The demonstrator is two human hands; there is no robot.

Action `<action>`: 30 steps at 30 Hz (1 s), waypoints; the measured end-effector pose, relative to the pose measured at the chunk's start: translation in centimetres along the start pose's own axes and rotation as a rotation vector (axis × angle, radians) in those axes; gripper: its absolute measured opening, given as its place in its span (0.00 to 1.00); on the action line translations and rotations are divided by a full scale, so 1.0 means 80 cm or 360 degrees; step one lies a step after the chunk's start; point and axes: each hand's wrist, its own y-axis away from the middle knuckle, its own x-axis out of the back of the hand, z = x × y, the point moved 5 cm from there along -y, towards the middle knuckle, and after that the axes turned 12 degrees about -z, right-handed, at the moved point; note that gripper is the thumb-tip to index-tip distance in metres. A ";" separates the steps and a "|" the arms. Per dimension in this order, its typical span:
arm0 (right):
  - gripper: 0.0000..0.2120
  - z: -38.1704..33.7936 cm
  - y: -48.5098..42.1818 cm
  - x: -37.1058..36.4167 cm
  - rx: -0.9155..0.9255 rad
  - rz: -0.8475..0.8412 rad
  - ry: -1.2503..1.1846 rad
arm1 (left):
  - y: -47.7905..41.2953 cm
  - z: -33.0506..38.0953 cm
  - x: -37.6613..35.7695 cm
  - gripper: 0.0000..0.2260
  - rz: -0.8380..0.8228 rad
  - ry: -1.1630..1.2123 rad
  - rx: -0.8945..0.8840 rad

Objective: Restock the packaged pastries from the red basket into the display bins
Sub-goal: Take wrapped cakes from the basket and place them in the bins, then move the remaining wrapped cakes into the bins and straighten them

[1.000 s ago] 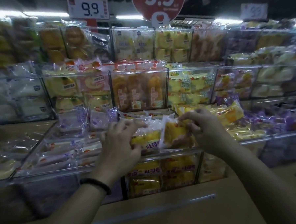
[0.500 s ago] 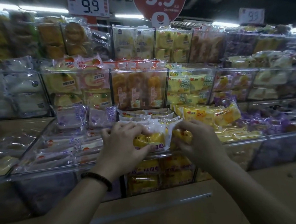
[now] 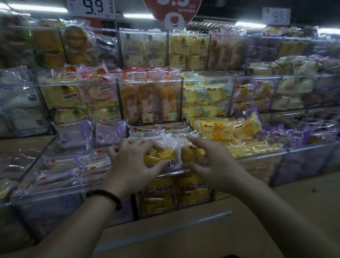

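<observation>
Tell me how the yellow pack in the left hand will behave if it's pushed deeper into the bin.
The yellow pack looks soft: its film puckers at the left hand's grip, so it'll probably squash rather than slide stiffly. Likely light for its size, being puffy. Its glossy wrapper may slip against the second pack.

- The left grip (image 3: 133, 162), a dark bead bracelet (image 3: 104, 195) at its wrist, holds a yellow pastry pack (image 3: 163, 158) at the front of a clear bin (image 3: 175, 172).
- The right grip (image 3: 212, 162) holds a second yellow pack (image 3: 192, 153) just beside it.
- A 9.9 price sign (image 3: 92, 6) hangs above.
</observation>
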 end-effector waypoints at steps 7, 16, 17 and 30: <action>0.15 0.026 0.110 -0.048 0.0161 0.0744 0.0080 | 0.036 0.030 0.016 0.16 0.0415 -0.0087 -0.0316; 0.08 0.139 0.181 -0.194 -0.0530 -0.0343 -0.0194 | 0.184 0.103 -0.151 0.05 -0.0261 0.0016 -0.1353; 0.06 0.154 0.190 -0.211 -0.0637 -0.0406 -0.0215 | 0.195 0.100 -0.184 0.06 -0.0490 0.0008 -0.1348; 0.19 0.317 0.301 -0.374 -0.1334 -0.1594 0.0202 | 0.211 0.079 -0.373 0.10 -0.1753 0.0346 -0.0498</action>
